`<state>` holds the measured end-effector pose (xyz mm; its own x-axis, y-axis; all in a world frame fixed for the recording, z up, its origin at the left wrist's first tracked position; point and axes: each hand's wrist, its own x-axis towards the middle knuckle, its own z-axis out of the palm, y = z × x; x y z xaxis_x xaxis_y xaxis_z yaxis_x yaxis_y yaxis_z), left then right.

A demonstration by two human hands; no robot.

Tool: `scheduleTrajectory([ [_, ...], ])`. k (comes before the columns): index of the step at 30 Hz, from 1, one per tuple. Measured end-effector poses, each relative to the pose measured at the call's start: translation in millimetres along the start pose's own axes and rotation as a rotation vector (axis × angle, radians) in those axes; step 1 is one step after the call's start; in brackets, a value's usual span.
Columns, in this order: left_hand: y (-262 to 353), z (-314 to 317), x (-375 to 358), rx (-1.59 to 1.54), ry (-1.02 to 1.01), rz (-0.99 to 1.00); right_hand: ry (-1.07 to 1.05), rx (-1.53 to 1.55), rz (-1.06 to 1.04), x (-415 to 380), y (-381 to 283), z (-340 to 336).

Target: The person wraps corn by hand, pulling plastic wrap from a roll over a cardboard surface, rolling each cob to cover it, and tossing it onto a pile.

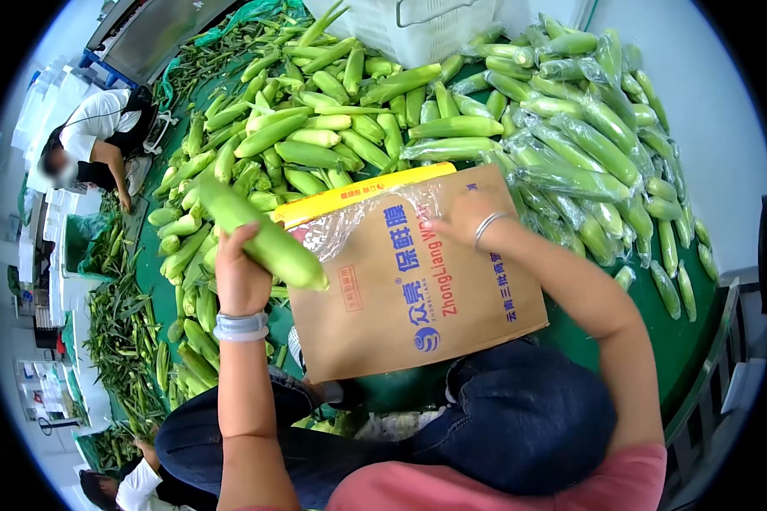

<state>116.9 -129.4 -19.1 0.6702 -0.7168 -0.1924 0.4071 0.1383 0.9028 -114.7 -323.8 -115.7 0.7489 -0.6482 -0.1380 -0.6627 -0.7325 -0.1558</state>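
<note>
My left hand [243, 272] is wrapped round a green ear of corn [260, 234], which is tilted and raised beside the left edge of a cardboard box [349, 332]. The box, printed in blue and red, lies across my lap. Along its far edge runs a yellow printed strip [366, 192], with clear cling film [337, 234] spread over the cardboard just below it. At the upper right of the box, my right hand [469, 220] has its fingers pinched together at the film's edge. Its fingertips are partly hidden.
Unwrapped corn [315, 136] is heaped ahead and to the left on a green surface [626, 332]. Film-wrapped corn [588, 145] is piled to the right. A white crate [409, 34] stands at the back. Husks [119, 332] and two other people [102, 128] are at the left.
</note>
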Motion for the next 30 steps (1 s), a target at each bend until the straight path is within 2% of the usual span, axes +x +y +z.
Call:
scheduleTrajectory([
  [3,-26,32,21,0.727,-0.197,0.413,-0.13,0.088,0.086,2,-13,11],
  [4,-46,27,43,1.064,-0.198,0.712,-0.134,0.091,0.088,4,-10,21],
  [5,-49,43,45,1.235,-0.272,0.822,-0.063,0.15,0.004,8,-4,36],
  [6,-57,49,53,1.324,-0.321,0.829,0.014,0.209,-0.079,9,3,43],
  [7,-66,49,63,1.326,-0.328,0.829,0.027,0.205,-0.077,4,16,39],
  [9,-85,44,81,1.341,-0.359,0.761,-0.523,1.257,0.036,-19,48,28],
  [11,-94,40,83,1.282,-0.431,0.604,-0.432,1.657,-0.035,-58,67,11],
  [12,-99,38,76,1.284,-0.435,0.591,-0.319,1.84,-0.012,-69,81,9],
  [13,-105,38,68,1.392,-0.488,0.636,-0.194,2.017,0.015,-75,91,7],
  [14,-108,43,60,1.501,-0.546,0.682,-0.197,2.026,0.027,-72,90,1],
  [16,-116,53,46,1.538,-0.563,0.674,0.037,2.292,-0.042,-51,68,-8],
  [18,-118,58,44,1.506,-0.598,0.704,0.147,2.087,-0.323,-9,14,-6],
  [19,-120,57,49,1.46,-0.647,0.653,0.096,1.586,-0.326,12,-11,-1],
  [20,-119,53,49,1.469,-0.639,0.656,0.134,1.256,-0.37,24,-36,7],
  [21,-116,48,50,1.395,-0.69,0.753,0.173,0.928,-0.405,31,-55,15],
  [22,-108,43,50,1.321,-0.741,0.85,0.424,0.838,-0.479,35,-64,25],
  [23,-98,35,32,1.323,-0.491,0.792,0.57,0.794,-0.471,36,-74,28],
  [24,-95,10,25,1.377,-0.292,0.968,0.575,0.797,-0.485,37,-74,29],
  [26,-88,-21,-5,1.632,-0.198,0.901,0.585,0.355,-0.523,32,-76,32],
  [27,-92,-27,-13,1.682,-0.205,0.89,0.459,0.25,-0.491,34,-79,32],
  [28,-103,-42,-14,1.849,-0.162,0.781,0.441,0.226,-0.497,38,-79,33],
  [30,-114,-68,4,2.01,-0.271,0.737,0.378,0.205,-0.513,46,-73,35],
])
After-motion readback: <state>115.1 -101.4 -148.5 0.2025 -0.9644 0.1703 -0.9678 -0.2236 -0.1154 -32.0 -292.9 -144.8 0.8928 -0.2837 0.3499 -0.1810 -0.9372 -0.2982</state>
